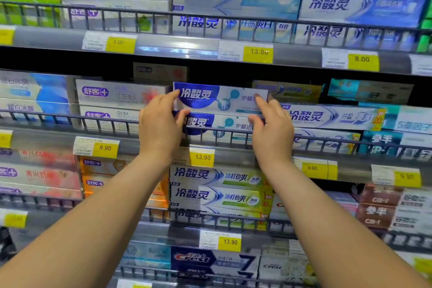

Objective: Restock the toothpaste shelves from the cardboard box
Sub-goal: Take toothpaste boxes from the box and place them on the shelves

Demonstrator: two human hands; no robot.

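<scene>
White-and-blue toothpaste carton (219, 98) up on middle shelf (46, 139), lying flat atop matching carton (233, 124), behind grey wire rail (70, 116). Left hand (159, 124) pinches left end, fingers curled; right hand (272, 128) grips right end likewise. Yellow 13.90 price tag (202, 157) just below, between wrists.

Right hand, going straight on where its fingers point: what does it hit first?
The top white-and-blue toothpaste box: the right hand holds its right end and would likely push it deeper. Depth behind is too dark to judge.
</scene>
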